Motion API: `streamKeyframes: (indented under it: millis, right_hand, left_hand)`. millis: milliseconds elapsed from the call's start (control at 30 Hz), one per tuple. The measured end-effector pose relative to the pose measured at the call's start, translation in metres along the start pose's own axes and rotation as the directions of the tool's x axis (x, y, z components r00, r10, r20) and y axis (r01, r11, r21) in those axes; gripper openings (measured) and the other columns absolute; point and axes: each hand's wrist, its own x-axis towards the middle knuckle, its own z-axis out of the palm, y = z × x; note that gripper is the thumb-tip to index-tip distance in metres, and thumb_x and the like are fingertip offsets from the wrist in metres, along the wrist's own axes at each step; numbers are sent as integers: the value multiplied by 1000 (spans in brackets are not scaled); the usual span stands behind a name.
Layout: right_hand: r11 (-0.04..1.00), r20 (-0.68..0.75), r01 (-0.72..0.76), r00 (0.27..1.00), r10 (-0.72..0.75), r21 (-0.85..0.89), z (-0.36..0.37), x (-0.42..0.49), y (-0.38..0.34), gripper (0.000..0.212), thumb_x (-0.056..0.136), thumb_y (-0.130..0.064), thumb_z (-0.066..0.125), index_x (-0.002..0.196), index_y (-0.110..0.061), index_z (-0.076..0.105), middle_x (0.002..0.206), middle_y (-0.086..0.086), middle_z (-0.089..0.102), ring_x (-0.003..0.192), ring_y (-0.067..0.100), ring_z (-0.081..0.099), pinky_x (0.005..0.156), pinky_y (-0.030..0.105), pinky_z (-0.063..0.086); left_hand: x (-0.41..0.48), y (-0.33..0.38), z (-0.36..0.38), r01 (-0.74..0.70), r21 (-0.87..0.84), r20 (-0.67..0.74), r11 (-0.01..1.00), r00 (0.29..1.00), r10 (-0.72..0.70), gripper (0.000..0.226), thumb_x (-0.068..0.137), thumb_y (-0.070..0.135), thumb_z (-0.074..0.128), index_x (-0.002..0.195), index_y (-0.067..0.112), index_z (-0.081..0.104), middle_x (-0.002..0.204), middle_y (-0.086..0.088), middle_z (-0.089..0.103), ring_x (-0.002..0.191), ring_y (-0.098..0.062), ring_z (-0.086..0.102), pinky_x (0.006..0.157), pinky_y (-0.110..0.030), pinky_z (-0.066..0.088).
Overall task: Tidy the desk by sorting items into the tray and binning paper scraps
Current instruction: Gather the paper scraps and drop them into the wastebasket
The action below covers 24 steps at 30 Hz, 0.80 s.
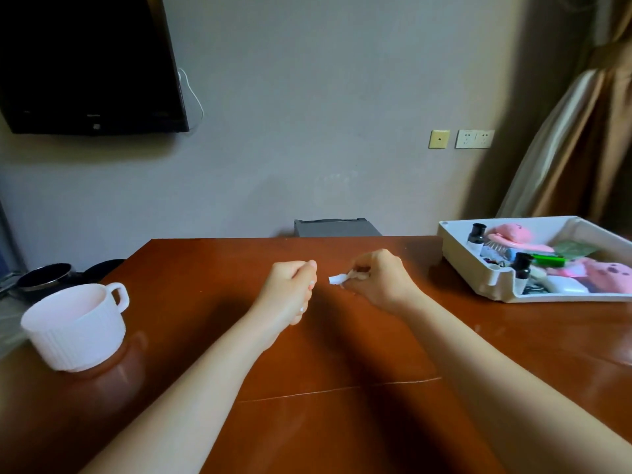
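Observation:
My right hand (pixel 379 280) pinches a small white paper scrap (pixel 337 279) just above the brown desk (pixel 307 354), near its middle. My left hand (pixel 294 287) is curled into a fist a short way to the left of the scrap; a bit of white shows at its lower edge, and I cannot tell what it is. At the right edge of the desk stands a white tray (pixel 458 258) holding pink plush toys (pixel 608 275), two small black-capped bottles (pixel 521 268), a green item and other small things.
A white ribbed cup (pixel 75 325) stands at the desk's left edge. Beyond the far edge is a grey box-like object (pixel 337 227) against the wall. Dark round pans (pixel 44 275) lie off the desk to the left. A curtain hangs behind the tray.

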Motion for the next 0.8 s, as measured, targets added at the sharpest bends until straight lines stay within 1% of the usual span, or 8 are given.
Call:
streamKeyframes:
  millis: [167, 300, 400, 467, 500, 600, 667, 800]
  right_hand:
    - [995, -24, 8, 1000, -10, -96, -55, -46, -4, 5, 84, -11, 67, 82, -8, 69, 70, -2, 56, 56, 2, 48, 46, 8, 31]
    - [983, -54, -59, 997, 51, -172, -95, -88, 0, 11, 81, -10, 69, 88, -2, 72, 80, 8, 65, 66, 14, 56, 61, 25, 46]
    - [974, -100, -91, 992, 72, -208, -121, -126, 5, 14, 82, -10, 68, 95, -6, 72, 83, 5, 64, 64, 11, 54, 56, 19, 44]
    - [969, -122, -117, 988, 91, -218, -137, -154, 9, 14, 83, -9, 67, 96, -8, 72, 84, 3, 62, 67, 12, 55, 54, 13, 43]
    - [969, -133, -131, 986, 105, -211, -144, -168, 13, 14, 82, -8, 67, 95, -8, 72, 84, 3, 63, 70, 15, 58, 55, 16, 46]
    - [965, -162, -191, 973, 162, -181, -165, -210, 24, 7, 81, -8, 67, 87, -9, 71, 79, 7, 67, 73, 22, 65, 65, 30, 54]
    - [955, -177, -224, 966, 191, -192, -177, -239, 33, 3, 81, -10, 69, 83, -10, 70, 77, 4, 68, 72, 20, 65, 62, 25, 52]
    - [930, -209, -297, 944, 253, -216, -196, -297, 55, 11, 78, -12, 72, 89, -12, 72, 81, 4, 71, 67, 12, 66, 58, 19, 52]
  left_hand:
    - [-31, 25, 22, -100, 93, 82, 991, 992, 92, 38, 100, 27, 34, 63, 17, 38, 56, 6, 32, 46, -7, 24, 43, -18, 19]
    - [-61, 42, 44, -129, 187, 192, 974, 977, 93, 31, 99, 22, 30, 72, 20, 46, 64, 6, 40, 53, -6, 33, 50, -20, 27]
    - [-85, 50, 65, -124, 206, 284, 971, 957, 62, 29, 100, 23, 27, 79, 23, 47, 69, 4, 39, 52, -8, 29, 44, -16, 24]
    - [-100, 54, 82, -123, 200, 341, 972, 939, 49, 27, 100, 24, 27, 83, 24, 48, 75, 2, 39, 55, -9, 29, 46, -17, 25]
    - [-108, 55, 91, -121, 194, 369, 973, 929, 42, 24, 100, 23, 28, 86, 23, 49, 78, 1, 39, 59, -9, 30, 48, -18, 26]
    - [-134, 60, 121, -139, 200, 467, 970, 884, 31, 19, 99, 22, 31, 93, 27, 48, 79, 2, 38, 64, -10, 32, 53, -20, 31]
    - [-154, 63, 142, -167, 174, 547, 970, 836, 46, 17, 100, 24, 31, 92, 29, 46, 77, 1, 37, 63, -10, 31, 55, -21, 32]
    - [-195, 69, 188, -271, 163, 653, 949, 751, 102, 16, 101, 25, 30, 94, 28, 44, 77, 4, 37, 66, -9, 35, 61, -22, 35]
